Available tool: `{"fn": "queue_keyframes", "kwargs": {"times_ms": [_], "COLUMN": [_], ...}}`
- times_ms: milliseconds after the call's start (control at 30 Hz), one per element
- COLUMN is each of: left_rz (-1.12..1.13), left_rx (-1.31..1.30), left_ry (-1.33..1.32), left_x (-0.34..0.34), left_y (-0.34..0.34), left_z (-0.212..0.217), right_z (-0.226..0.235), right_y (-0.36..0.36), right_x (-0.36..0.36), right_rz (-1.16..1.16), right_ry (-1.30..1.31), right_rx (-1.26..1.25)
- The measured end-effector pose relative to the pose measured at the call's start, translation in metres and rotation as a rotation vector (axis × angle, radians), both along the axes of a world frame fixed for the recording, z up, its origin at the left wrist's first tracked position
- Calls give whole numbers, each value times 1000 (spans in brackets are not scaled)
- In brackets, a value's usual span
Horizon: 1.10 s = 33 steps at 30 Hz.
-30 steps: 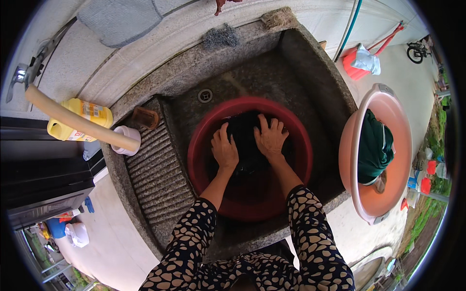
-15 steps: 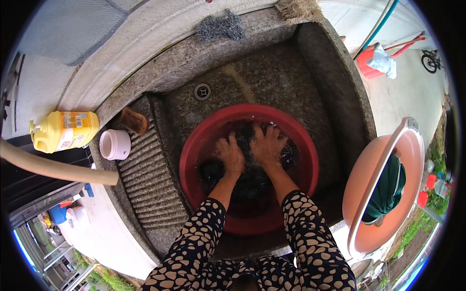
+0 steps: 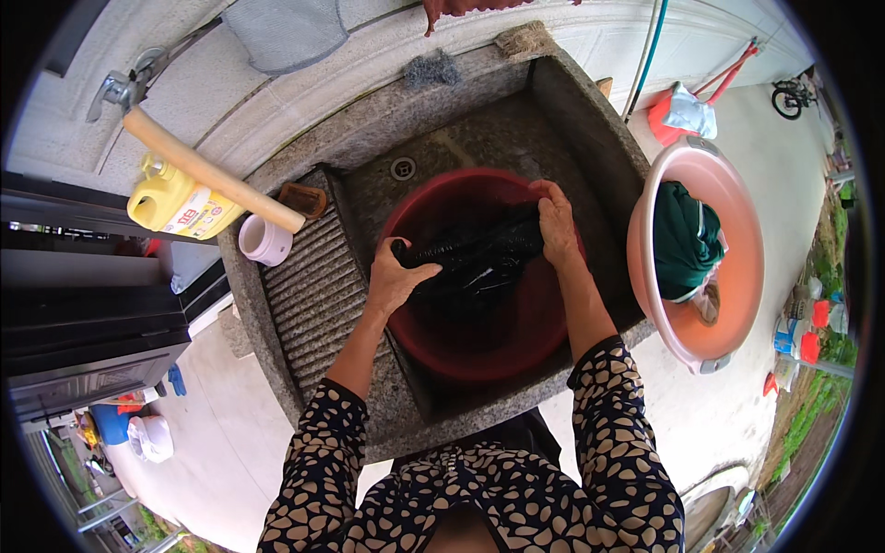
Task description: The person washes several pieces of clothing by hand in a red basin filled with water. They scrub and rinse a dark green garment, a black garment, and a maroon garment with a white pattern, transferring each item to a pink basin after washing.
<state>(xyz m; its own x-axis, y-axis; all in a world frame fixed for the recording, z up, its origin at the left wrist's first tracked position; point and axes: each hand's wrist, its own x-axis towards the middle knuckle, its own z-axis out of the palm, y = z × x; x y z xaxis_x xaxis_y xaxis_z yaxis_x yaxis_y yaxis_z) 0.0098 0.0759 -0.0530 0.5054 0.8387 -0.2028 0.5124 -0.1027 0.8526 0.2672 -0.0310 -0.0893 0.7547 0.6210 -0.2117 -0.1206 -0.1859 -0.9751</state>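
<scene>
Between both hands a wet black cloth (image 3: 479, 258) is stretched across a red basin (image 3: 413, 345) that stands in a stone sink. My left hand (image 3: 392, 276) grips its left end at the basin's left rim, thumb on top. At the other end my right hand (image 3: 556, 224) holds the cloth near the upper right rim. The cloth's lower folds hang down into the dark water in the basin. What garment it is cannot be made out.
Left of the basin runs a ribbed washboard (image 3: 318, 276) with a pale pink cup (image 3: 265, 241) and a brown brush (image 3: 302, 200). A yellow jug (image 3: 184, 207) stands beyond a beige hose (image 3: 212, 170). On the right, a pink tub (image 3: 737, 267) holds dark green cloth (image 3: 684, 241).
Both hands have come up out of the water and moved apart, lifting the black cloth between them. The view has shifted as well.
</scene>
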Motion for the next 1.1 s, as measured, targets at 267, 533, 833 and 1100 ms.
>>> {"fn": "queue_keyframes", "kwargs": {"times_ms": [267,533,833,1100], "left_rz": [-396,-292,31,44], "left_rx": [309,69,-229,-215], "left_ry": [14,-935,-840,-1156], "left_x": [-36,-7,-8,-61], "left_y": [11,-15,-43,-41], "left_z": [147,210,83,249], "right_z": [177,294,165,93], "right_y": [-12,-11,-33,-23], "right_x": [-12,-98,-112,-135], "right_rz": [216,378,481,879], "right_ry": [-198,-153,-823,-713], "right_rx": [92,327,105,-348]}}
